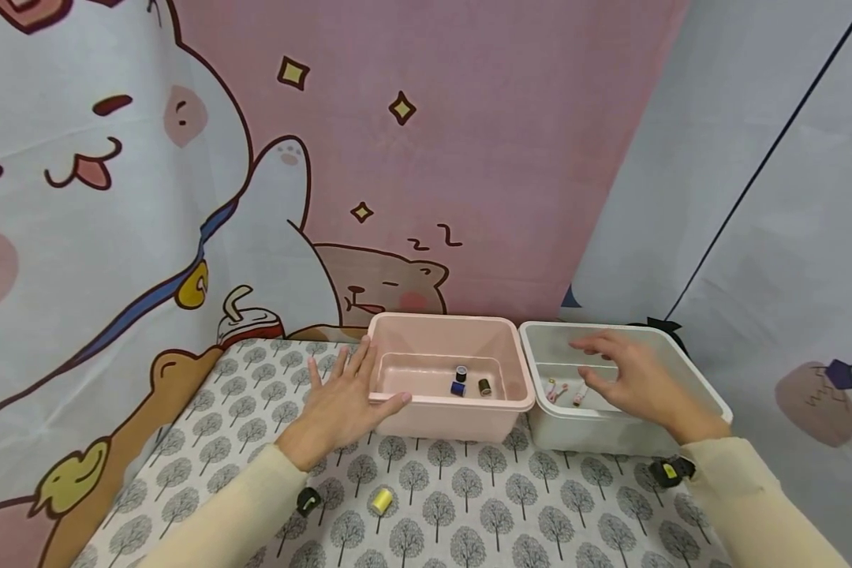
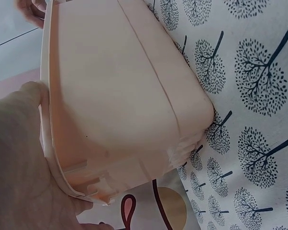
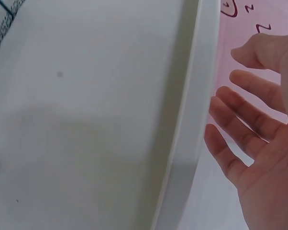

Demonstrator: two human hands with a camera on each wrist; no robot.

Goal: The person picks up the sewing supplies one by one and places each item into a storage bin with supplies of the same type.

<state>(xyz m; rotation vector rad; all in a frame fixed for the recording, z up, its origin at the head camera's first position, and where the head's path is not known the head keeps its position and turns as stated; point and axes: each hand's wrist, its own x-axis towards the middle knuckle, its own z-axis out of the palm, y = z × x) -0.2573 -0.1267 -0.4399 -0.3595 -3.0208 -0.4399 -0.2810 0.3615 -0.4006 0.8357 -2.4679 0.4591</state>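
My left hand (image 1: 348,402) rests over the left front corner of a pink bin (image 1: 440,422), fingers spread and straight; the left wrist view shows the thumb along its rim (image 2: 47,124). Inside that bin lie a black spool (image 1: 461,374), a blue spool (image 1: 457,389) and a dark green spool (image 1: 485,387) of thread. Over a pale grey-white bin (image 1: 610,432) hovers my right hand (image 1: 628,375), its fingers loosely bent with nothing between them. Small pink-and-white items (image 1: 555,392) lie in this bin, their kind too small to tell.
A yellow thread spool (image 1: 381,501) lies on the tree-print tablecloth (image 1: 440,505) in front of the pink bin. Both bins stand side by side near the table's back edge. Behind them hangs a cartoon-printed cloth (image 1: 468,197).
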